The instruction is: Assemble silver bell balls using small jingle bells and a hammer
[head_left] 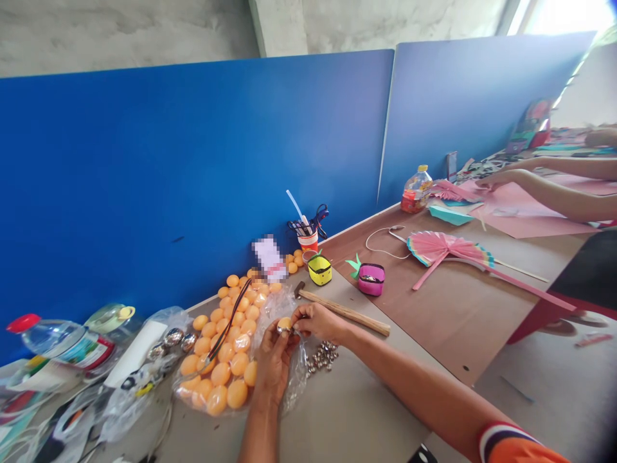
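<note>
The left hand [272, 363] from below and the right hand [319, 321] from above pinch one round orange ball [285, 323], just beside the bag of balls [226, 360]. The hammer [347, 312] behind them lies slantwise, its head toward the blue wall [193, 180].

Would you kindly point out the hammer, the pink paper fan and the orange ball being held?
hammer [349, 314], head view, middle of wooden handle
pink paper fan [446, 247], head view, pleated face
orange ball [284, 322], head view, top above the fingers

left hand [274, 360]: fingers curled, pinching | right hand [321, 321]: pinching, fingertips meeting left's
</note>
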The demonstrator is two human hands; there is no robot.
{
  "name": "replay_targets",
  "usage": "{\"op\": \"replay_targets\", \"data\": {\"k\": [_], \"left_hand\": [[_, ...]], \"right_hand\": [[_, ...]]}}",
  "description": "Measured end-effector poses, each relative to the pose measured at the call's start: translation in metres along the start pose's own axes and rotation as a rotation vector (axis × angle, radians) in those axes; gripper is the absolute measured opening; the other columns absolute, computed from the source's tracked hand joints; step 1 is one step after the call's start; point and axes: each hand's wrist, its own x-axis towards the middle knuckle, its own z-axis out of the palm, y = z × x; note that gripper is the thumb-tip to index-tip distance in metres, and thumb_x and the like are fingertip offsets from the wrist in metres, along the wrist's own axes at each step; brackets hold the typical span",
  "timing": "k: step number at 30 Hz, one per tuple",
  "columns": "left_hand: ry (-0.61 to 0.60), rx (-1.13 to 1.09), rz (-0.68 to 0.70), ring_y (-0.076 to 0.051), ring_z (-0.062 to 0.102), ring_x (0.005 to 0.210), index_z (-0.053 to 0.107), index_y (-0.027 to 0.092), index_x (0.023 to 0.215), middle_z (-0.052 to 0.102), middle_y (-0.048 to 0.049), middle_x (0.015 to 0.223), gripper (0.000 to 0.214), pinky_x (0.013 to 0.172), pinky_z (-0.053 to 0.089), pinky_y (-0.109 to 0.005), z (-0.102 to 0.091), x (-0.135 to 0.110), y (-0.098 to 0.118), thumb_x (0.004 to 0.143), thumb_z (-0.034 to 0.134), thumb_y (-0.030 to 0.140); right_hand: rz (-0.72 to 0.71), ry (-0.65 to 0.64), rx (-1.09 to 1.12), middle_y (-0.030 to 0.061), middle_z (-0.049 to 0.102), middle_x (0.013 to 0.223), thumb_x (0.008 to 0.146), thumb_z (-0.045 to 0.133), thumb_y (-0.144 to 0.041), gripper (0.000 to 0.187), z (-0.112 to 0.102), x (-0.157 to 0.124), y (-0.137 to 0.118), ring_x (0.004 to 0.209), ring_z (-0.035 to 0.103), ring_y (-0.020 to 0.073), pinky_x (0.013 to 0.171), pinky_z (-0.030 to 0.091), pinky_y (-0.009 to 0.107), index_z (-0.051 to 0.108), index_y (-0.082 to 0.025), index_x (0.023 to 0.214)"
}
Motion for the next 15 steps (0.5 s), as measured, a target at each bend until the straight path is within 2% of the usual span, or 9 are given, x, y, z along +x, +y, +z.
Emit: {"op": "replay_targets", "data": {"k": [9,15], "left_hand": [[-0.012,-0.006,0.045,-0.021,0.068,0.090,0.065,0.024,0.106,0.068,-0.0037,0.103,0.047,0.086,0.055,-0.039,-0.0007,0.0008,-0.0027,0.066,0.086,0.037],[-0.003,0.003,0.055,-0.021,0.068,0.087,0.062,0.023,0.107,0.069,-0.0038,0.099,0.049,0.088,0.056,-0.041,-0.0003,-0.0010,-0.0020,0.067,0.085,0.038]], "right_hand": [[0.028,0.039,-0.016,-0.0046,0.058,0.055,0.071,0.068,-0.010,0.008,0.0075,0.0013,0.0039,0.052,0.046,0.0091,0.054,0.038,0.022,0.063,-0.016,0.068],[0.029,0.045,0.004,-0.0042,0.059,0.055,0.071,0.069,-0.012,0.009,0.0094,0.0021,0.0087,0.052,0.049,0.0097,0.053,0.039,0.022,0.062,-0.017,0.069]]}}
